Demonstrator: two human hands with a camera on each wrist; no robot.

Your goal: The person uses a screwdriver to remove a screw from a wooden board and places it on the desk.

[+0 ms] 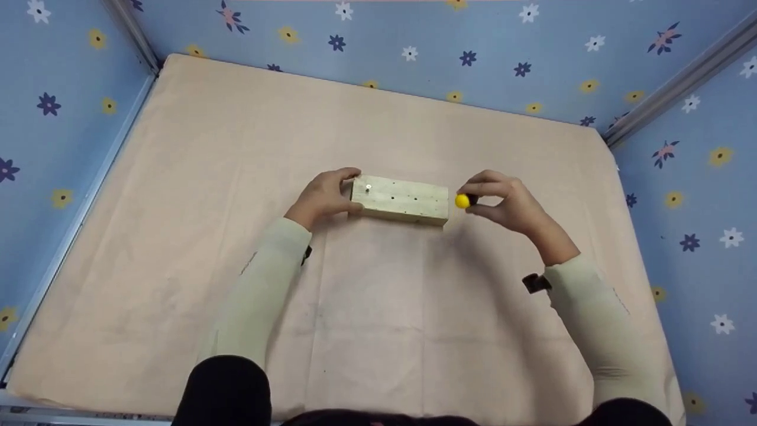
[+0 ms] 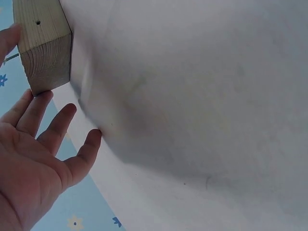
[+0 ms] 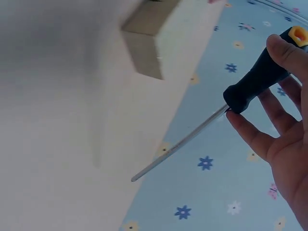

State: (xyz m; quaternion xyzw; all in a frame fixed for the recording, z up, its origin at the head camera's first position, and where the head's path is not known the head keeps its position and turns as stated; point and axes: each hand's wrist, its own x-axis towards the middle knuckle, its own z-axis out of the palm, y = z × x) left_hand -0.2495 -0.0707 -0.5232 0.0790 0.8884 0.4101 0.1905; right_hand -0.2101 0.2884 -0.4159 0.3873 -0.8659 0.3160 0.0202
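A pale wooden block [image 1: 408, 198] lies on the cloth, with several small dark holes in its top. Near its left end a metal screw [image 1: 368, 189] sticks up out of the wood. My left hand [image 1: 324, 195] holds that end between thumb and fingers; the left wrist view shows fingertips against the block's lower edge [image 2: 48, 65]. Off the block's right end, my right hand [image 1: 511, 204] grips a screwdriver [image 3: 255, 79] by its black handle with a yellow end. Its bare metal shaft [image 3: 180, 143] points away from the palm, and the tip touches nothing in the right wrist view.
A beige cloth [image 1: 366, 319] covers the table under both arms. Blue flowered panels [image 1: 408, 35] stand along the back and both sides, with metal posts [image 1: 662, 83] at the corners.
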